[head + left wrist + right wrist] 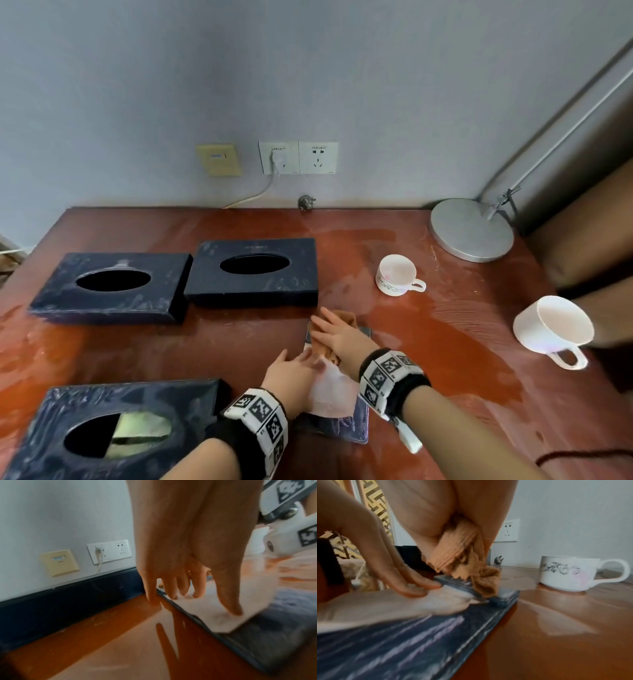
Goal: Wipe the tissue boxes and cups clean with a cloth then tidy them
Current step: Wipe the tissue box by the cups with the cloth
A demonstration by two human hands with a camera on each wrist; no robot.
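Three dark blue tissue boxes lie on the table: back left (113, 284), back centre (253, 267), front left (113, 428). A fourth, flat dark blue box (346, 428) (402, 642) lies under both hands, with a white tissue (334, 387) (205, 608) on it. My left hand (294, 373) (188, 547) presses the tissue with straight fingers. My right hand (339, 334) (436, 507) grips a bunched orange cloth (347, 317) (465, 555) that hangs onto the box's far end. A patterned white cup (397, 274) (565, 574) stands upright. Another white cup (551, 325) lies on its side at the right.
The red-brown table (445, 342) is streaked with pale smears. A round metal lamp base (471, 229) stands at the back right. Wall sockets (298, 157) with one cable plugged in and a loose plug (306, 202) are at the back. A brown cushion (582, 222) borders the right edge.
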